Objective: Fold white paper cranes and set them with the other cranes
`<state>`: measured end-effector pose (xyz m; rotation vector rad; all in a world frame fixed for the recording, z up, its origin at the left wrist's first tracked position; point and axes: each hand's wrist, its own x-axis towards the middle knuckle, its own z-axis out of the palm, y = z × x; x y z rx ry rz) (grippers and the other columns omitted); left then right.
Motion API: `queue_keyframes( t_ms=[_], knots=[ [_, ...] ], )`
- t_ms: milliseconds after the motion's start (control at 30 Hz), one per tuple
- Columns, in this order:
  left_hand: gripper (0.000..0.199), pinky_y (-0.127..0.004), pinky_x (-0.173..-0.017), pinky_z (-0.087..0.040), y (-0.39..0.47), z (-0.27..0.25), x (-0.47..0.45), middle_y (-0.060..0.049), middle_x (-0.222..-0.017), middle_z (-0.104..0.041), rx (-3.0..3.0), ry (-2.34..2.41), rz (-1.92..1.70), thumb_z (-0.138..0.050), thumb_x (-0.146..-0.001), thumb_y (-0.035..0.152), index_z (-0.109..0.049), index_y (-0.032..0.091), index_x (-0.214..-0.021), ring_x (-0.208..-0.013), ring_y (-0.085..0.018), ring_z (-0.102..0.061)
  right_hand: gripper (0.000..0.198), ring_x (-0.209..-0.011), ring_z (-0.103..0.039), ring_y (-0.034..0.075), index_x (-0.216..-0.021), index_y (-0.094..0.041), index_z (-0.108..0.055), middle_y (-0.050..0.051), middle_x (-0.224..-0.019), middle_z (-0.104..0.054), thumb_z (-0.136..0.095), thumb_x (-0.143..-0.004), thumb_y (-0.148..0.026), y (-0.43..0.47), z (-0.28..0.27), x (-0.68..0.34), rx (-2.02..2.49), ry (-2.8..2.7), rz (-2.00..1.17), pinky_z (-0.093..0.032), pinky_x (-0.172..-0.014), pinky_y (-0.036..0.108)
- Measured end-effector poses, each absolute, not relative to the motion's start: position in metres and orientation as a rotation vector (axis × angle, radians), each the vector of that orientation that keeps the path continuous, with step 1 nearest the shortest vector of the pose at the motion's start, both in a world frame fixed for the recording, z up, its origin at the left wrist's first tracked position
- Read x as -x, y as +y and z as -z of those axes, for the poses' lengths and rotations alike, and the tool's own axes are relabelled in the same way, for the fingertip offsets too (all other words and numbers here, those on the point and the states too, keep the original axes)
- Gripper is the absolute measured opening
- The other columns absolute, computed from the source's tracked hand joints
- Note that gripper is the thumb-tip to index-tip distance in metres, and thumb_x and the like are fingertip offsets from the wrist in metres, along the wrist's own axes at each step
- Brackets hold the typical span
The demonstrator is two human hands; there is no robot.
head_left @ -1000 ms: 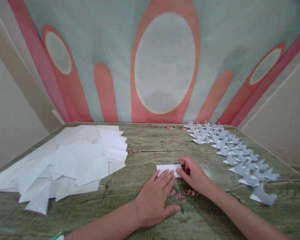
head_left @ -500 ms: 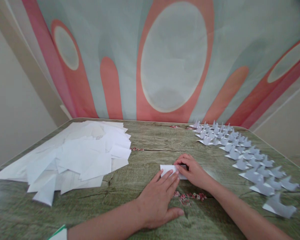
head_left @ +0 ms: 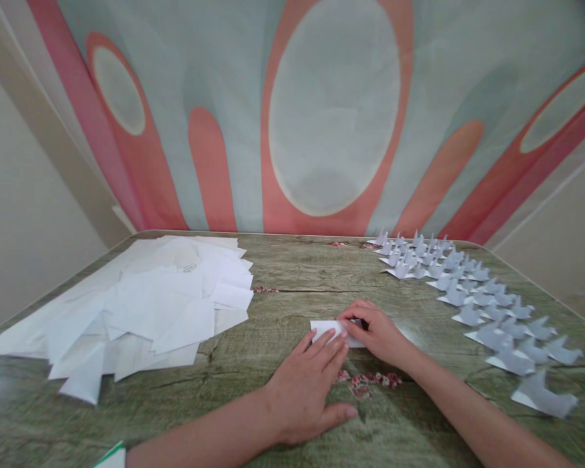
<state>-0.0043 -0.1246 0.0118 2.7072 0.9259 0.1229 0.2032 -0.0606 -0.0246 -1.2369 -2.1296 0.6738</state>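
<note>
A small folded piece of white paper [head_left: 323, 327] lies flat on the table, partly covered by both hands. My left hand [head_left: 307, 383] rests over its near edge, with the fingers stretched out and the thumb apart on the tabletop. At the paper's right part, my right hand [head_left: 373, 330] has thumb and fingertips closed on it in a pinch. The exact folds beneath the fingers are hidden.
Loose white sheets [head_left: 151, 299] are heaped on the left of the wood-patterned table [head_left: 292, 266]. Several folded paper birds [head_left: 490, 335] stand in rows along the right side. A patterned cloth [head_left: 334, 110] hangs behind the table.
The whole view has shifted slightly. Both hands keep nearly the same place on the folded paper.
</note>
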Motion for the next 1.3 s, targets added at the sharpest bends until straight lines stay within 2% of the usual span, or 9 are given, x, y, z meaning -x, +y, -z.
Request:
queue_keyframes(
  t_ms=[467, 1300],
  knots=[
    [0.072, -0.041, -0.111, -0.010, -0.1228, -0.0123, 0.0067, -0.011, -0.146, -0.023, -2.753, 0.867, -0.120, -0.024, -0.087, 0.061, -0.021, 0.012, -0.140, -0.136, -0.024, -0.012, 0.015, -0.083, -0.054, 0.019, -0.086, -0.022, -0.067, 0.005, -0.085, -0.061, -0.053, -0.084, -0.024, -0.0647, 0.0273, -0.2057, 1.185, -2.106, -0.651, -0.041, -0.076, 0.034],
    [0.073, -0.041, -0.111, -0.011, -0.1195, -0.0149, 0.0087, -0.012, -0.146, -0.023, -2.707, 0.836, -0.123, -0.025, -0.086, 0.061, -0.020, 0.013, -0.141, -0.136, -0.024, -0.014, 0.015, -0.084, -0.053, 0.019, -0.090, -0.023, -0.066, 0.004, -0.086, -0.060, -0.054, -0.082, -0.021, -0.0665, 0.0261, -0.2035, 1.208, -2.123, -0.594, -0.039, -0.078, 0.034]
  ],
)
